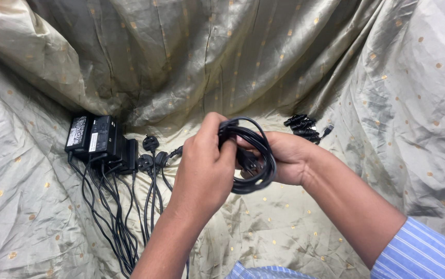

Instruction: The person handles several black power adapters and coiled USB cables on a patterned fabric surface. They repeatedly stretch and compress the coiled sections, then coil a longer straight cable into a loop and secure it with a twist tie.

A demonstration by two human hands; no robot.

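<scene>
Both of my hands hold one coiled black cable [257,157] above the cloth. My left hand [204,168] pinches the coil at its top left side, with the thumb over the strands. My right hand [284,155] grips the coil from the right, fingers through the loops. Part of the cable and its plug is hidden inside my fingers. To the left lie black power adapters [95,137] with white labels, and black plugs [150,152] beside them.
Several loose black cords [116,217] trail from the adapters toward the lower edge. A small pile of black cable ties [305,126] lies at the right behind my right hand. Shiny olive cloth with gold dots [232,57] covers the surface and rises in folds behind.
</scene>
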